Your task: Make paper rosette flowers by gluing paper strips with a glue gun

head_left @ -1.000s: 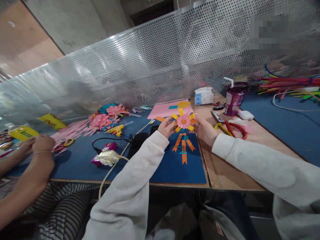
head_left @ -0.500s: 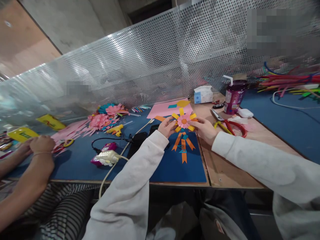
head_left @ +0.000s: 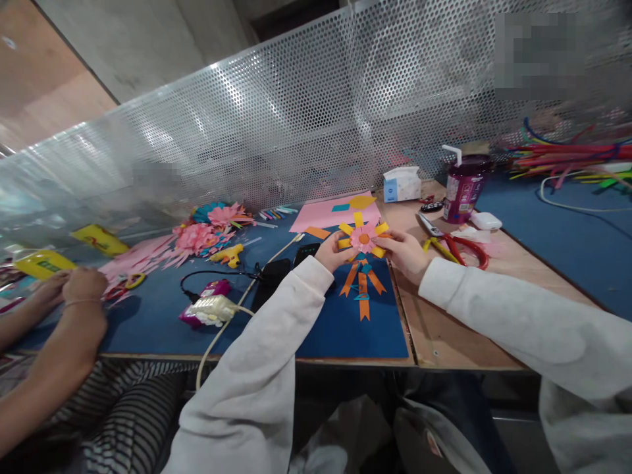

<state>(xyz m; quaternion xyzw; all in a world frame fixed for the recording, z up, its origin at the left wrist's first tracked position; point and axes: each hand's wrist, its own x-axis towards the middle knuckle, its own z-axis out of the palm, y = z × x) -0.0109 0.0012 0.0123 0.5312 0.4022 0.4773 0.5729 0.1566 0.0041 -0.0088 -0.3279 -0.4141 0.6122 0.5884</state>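
Two bare hands in pale sleeves meet over the far middle of the table (head_left: pixel 447 332). The left hand (head_left: pixel 330 251) pinches the left rim of a paper flower (head_left: pixel 364 238) and the right hand (head_left: pixel 403 254) pinches its right rim, the fingers of both closed on it. The flower is pink with an orange centre and yellow and orange petal strips, and it is held just above the blue mat (head_left: pixel 340 332). Directly below it on the mat lies a fan of orange paper strips (head_left: pixel 363 288) with small teal pieces. A pink sheet (head_left: pixel 323 214) with yellow and teal cut-outs lies just behind the flower. On the bare wood to the right are red-handled scissors (head_left: pixel 467 249), a purple cup (head_left: pixel 463 192) with a straw, a small white case (head_left: pixel 486 221) and a tissue box (head_left: pixel 401 185). On the mat to the left are a dark phone-like item (head_left: pixel 274 271), a yellow glue gun (head_left: pixel 228 255), a pile of pink paper flowers (head_left: pixel 201 237) and a cream cable (head_left: pixel 222 329). At the far left edge a co-worker's hands (head_left: pixel 81 287) rest on the mat, near yellow-handled scissors (head_left: pixel 129 283). A perforated metal screen (head_left: pixel 296 131) backs the table.
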